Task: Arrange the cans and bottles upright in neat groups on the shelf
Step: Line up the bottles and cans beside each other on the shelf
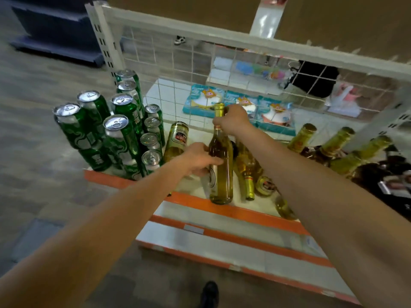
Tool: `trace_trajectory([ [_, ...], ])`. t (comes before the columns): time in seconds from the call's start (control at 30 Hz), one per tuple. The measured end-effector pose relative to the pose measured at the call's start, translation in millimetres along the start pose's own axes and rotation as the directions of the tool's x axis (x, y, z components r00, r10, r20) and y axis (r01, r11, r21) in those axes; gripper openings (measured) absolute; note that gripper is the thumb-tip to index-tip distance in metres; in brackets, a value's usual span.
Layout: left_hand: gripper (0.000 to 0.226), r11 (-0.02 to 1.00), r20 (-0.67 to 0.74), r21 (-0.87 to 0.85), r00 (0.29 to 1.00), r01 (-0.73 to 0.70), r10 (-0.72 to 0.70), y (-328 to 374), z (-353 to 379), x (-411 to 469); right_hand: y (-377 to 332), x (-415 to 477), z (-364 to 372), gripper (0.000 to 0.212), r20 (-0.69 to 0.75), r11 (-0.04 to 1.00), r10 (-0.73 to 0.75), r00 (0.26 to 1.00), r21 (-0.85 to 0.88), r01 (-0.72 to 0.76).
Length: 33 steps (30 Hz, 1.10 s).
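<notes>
Both arms are stretching forward and down over the shelf (244, 212), and both hands are meeting on one tall bottle (222, 185) of pale golden liquid. The left arm is lying almost straight from the lower left corner. The left hand (198, 160) is wrapping round the bottle's body about halfway up, above the label, fingers curling across the glass in a firm hold. The right arm is slanting in from the right edge, its forearm crossing above several bottles. The right hand (233, 121) is clasping the neck just under the gold cap, knuckles turned up and fingers closing round it.

The bottle is standing upright at the front of the shelf, its base just behind the orange lip. Immediately behind the left hand a gold can (178, 138) is standing on end, and further left a cluster of green cans (120, 134) is standing stacked in tiers at the shelf's left end. To the right of the gripped bottle, two or three gold-capped bottles (246, 172) are lying on their sides — partly hidden by the right forearm. Beyond that arm more bottles (338, 141) of the same kind are standing upright in a group, in front of the white wire grid (178, 61) backing the shelf.
</notes>
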<state>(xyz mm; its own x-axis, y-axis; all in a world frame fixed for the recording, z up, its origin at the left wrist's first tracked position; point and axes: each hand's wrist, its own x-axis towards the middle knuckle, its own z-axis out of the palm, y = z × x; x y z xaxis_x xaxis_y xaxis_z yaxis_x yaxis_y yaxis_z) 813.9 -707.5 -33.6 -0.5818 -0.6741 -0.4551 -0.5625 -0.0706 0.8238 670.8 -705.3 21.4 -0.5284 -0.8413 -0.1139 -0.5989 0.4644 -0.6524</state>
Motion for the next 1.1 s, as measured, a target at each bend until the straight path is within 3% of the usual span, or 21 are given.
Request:
trace_trajectory([
  [0.1, 0.045, 0.993, -0.033, 0.077, 0.995, -0.093, 0.096, 5.9, 16.3, -12.7, 7.4, -29.5, -22.9, 0.029, -0.078, 1.000, 0.014, 0.997, 0.008, -0.014],
  [0.23, 0.036, 0.963, -0.063, 0.185, 0.975, -0.197, 0.212, 12.1, 39.1, -23.2, 19.5, -61.7, -43.6, 0.025, -0.152, 1.000, 0.006, 0.988, -0.012, -0.008],
  [0.3, 0.043, 0.950, -0.065, 0.213, 0.967, -0.227, 0.245, 13.5, 50.3, -22.1, 22.4, -71.3, -49.0, 0.025, -0.175, 0.999, -0.017, 0.984, -0.030, 0.012],
  [0.5, 0.067, 0.947, -0.131, 0.232, 0.957, -0.223, 0.258, 13.6, 70.8, -25.1, 29.0, -89.4, -61.5, 0.037, -0.222, 0.999, -0.023, 0.975, -0.039, 0.015],
  [0.63, 0.076, 0.940, -0.015, 0.257, 0.971, -0.227, 0.238, 12.4, 65.3, -27.3, 27.2, -95.3, -66.3, 0.041, -0.161, 0.993, -0.038, 0.986, -0.112, 0.020],
  [0.83, 0.070, 0.911, -0.012, 0.303, 0.955, -0.280, 0.297, 9.0, 39.7, -38.2, 10.7, -99.2, -54.8, 0.034, -0.156, 0.974, -0.077, 0.985, -0.223, 0.041],
  [0.97, 0.059, 0.858, -0.086, 0.427, 0.932, -0.285, 0.352, 10.5, 0.0, -41.7, -11.2, -103.5, -43.8, 0.032, -0.222, 0.940, -0.244, 0.944, -0.294, 0.174],
  [1.1, 0.051, 0.744, -0.136, 0.631, 0.912, -0.220, 0.386, 8.9, -48.1, -40.9, -33.2, -102.2, -15.7, 0.032, -0.144, 0.918, -0.300, 0.943, -0.313, 0.244],
])
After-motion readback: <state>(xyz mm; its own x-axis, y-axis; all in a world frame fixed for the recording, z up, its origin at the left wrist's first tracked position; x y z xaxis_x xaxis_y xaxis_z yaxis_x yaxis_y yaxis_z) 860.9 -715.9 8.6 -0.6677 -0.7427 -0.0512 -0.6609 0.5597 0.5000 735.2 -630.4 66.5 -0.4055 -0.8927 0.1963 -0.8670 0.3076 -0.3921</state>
